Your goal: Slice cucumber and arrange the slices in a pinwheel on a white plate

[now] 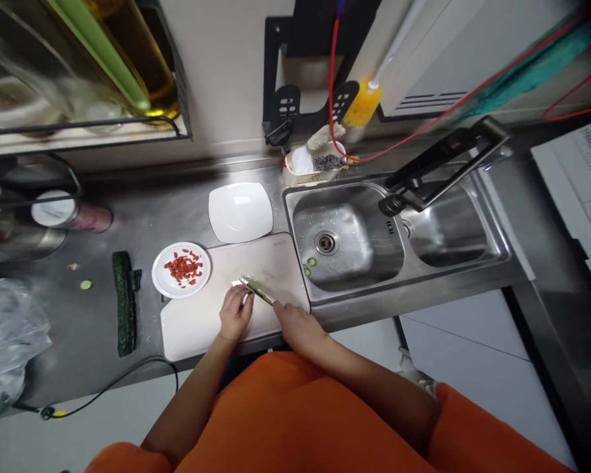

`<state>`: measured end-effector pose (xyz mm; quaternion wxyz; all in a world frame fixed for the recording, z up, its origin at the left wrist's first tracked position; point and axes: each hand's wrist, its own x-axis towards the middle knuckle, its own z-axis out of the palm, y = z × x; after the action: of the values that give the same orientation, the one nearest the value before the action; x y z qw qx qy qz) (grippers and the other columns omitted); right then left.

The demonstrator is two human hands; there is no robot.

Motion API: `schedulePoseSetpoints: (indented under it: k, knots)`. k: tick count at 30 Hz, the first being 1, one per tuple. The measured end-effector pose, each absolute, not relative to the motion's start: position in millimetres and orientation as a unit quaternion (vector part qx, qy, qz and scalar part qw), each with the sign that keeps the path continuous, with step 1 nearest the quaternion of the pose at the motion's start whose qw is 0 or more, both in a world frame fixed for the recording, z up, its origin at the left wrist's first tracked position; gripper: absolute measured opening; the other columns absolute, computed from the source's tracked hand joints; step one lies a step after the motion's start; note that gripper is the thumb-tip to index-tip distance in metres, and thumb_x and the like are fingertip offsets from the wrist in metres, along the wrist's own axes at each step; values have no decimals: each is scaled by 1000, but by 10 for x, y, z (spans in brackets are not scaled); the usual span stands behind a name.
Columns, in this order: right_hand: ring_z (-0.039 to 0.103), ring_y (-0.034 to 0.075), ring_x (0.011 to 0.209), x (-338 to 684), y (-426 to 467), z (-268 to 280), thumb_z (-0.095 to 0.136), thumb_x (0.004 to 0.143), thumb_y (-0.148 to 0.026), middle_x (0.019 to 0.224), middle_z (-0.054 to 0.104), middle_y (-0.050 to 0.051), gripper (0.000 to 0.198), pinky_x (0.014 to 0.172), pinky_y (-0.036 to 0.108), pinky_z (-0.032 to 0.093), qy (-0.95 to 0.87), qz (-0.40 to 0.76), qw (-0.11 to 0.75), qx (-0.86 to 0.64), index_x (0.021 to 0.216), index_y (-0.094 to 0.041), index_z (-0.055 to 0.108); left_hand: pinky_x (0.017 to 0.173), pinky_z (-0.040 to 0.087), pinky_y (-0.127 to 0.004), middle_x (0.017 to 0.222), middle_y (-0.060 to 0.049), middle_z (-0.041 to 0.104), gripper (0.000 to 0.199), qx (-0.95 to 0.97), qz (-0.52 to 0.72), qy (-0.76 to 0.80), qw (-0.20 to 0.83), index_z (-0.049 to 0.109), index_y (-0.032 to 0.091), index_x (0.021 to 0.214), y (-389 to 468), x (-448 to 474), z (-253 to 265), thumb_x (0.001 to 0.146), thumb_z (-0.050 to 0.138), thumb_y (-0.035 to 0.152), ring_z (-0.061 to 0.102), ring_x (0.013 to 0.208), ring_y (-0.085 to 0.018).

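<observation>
My right hand (pixel 299 326) is wrapped round the handle of a knife (pixel 257 291), whose narrow blade points up and left across a white cutting board (pixel 192 325). Close to the blade's left side, my left hand (pixel 235 311) has its fingers curled down on the board. Whatever lies under those fingertips is too small and hidden to name. Wet, shiny marks show around the blade tip. At the board's upper left corner sits a round white plate (pixel 158 276) with small red pieces (pixel 183 268) on it.
Behind the board stands a square white dish (pixel 241 211). A cucumber (pixel 123 305) lies at the left, near a cut slice (pixel 86 284) and a plastic bag (pixel 10 341). To the right are a double sink (pixel 349 282) with several green slices and a black faucet (pixel 423 167).
</observation>
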<state>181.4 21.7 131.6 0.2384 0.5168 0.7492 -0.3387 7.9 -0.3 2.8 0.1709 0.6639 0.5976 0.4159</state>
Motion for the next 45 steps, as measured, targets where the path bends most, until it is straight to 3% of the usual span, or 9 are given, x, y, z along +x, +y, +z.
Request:
schedulePoseSetpoints:
  k: [24,37,45]
  knots:
    - [60,19,87,1589,346,975,23,87,-4,96,63,12,40,73,28,44,769,-330,186,515,118,-14,48,88,50,-37,93,-7,65,13,665,410,596,183,61,18,95,2,81,34,83,55,20,60,94,-17]
    - [61,22,93,1867,263,1151,30,86,-4,96,63,12,41,72,28,45,750,-320,211,539,123,-17,43,85,50,-37,95,-9,64,16,671,398,603,166,61,18,99,-13,81,50,85,54,23,59,95,-18]
    - [63,20,88,1884,104,1315,27,90,-8,94,62,11,31,66,26,47,764,-293,230,526,113,-18,45,84,49,-35,90,-8,64,11,677,395,604,146,59,18,93,-14,83,30,83,54,20,59,93,-18]
